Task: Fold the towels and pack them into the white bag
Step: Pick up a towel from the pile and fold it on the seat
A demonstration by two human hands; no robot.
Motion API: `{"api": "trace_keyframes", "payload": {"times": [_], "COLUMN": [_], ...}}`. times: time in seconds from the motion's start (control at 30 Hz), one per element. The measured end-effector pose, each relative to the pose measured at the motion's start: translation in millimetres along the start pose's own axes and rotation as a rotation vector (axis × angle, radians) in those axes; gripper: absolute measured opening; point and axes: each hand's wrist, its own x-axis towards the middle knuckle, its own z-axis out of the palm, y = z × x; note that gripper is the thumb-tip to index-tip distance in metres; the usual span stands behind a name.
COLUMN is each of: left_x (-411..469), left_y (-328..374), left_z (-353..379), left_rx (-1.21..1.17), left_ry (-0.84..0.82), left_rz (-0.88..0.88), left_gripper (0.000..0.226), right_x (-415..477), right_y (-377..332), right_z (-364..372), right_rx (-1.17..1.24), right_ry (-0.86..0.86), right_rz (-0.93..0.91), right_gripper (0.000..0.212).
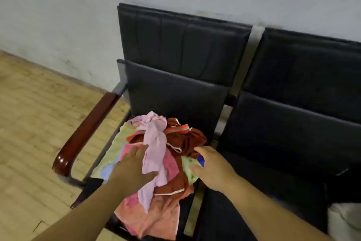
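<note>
We had the towels (166,154) lying unfolded in a loose heap on the seat of the left black chair (175,94). None of them was in the bag. A light pink towel (154,143) was draped over the top and trailed down the front of the heap. A dark red towel (187,139) with a pale trim was bunched beside it on the right. A salmon towel (156,219) hung over the seat's front edge, and a pale green towel (117,141) spread out underneath on the left side. A small patch of blue cloth (201,159) showed at the right edge of the heap.

Our left hand (134,168) lay flat on the left side of the heap, fingers straight and close together. The pink towel covered part of it, and it was not gripping anything. Our right hand (213,166) was at the heap's right side with its fingers stretched out and its thumb held apart. The fingertips were at the edge of the dark red towel, but we could not tell whether they touched it.

The white bag (343,221) sat at the lower right, on or beside the second black chair (293,123) and well apart from the heap. Only a corner of it showed, so we could not tell what was inside.

A brown wooden armrest (86,133) ran along the left chair's outer side. Beyond it were a pale wood floor (29,113) and a scuffed white wall (58,16).
</note>
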Motion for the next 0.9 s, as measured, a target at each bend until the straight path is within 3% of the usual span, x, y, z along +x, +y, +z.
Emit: {"api": "trace_keyframes", "payload": {"times": [0.13, 0.27, 0.33, 0.47, 0.53, 0.7, 0.9], "left_x": [43.3, 71.7, 78.5, 73.4, 65.2, 47.1, 34.6], "left_y": [-38.2, -48.0, -48.2, -48.7, -41.9, 16.9, 158.0], "left_z": [39.1, 64.6, 69.9, 65.6, 54.1, 28.4, 56.8], "left_rx": [-0.156, -0.083, -0.098, -0.246, -0.297, -0.498, -0.633], "left_ry": [0.036, 0.000, 0.000, 0.181, 0.243, 0.254, 0.083], "left_rz": [0.026, 0.088, 0.069, 0.074, 0.067, 0.115, 0.250], "left_gripper": [0.090, 0.067, 0.055, 0.025, 0.020, 0.018, 0.015], "right_x": [68.3, 100.0, 105.4, 100.0, 91.4, 55.4, -25.2], "right_y": [-8.3, 0.0, 7.0, 14.8, 18.2, 34.6, 121.1], "right_z": [80.7, 142.1, 155.3, 156.4, 147.4, 97.8, 45.4], "right_rx": [0.146, 0.269, 0.315, 0.376, 0.424, 0.692, 0.956], "right_ry": [0.032, 0.099, 0.146, 0.213, 0.238, 0.175, -0.053], "right_rz": [0.027, 0.094, 0.148, 0.183, 0.185, 0.160, 0.079], "right_gripper": [0.062, 0.054, 0.049, 0.036, 0.031, 0.025, 0.053]}}
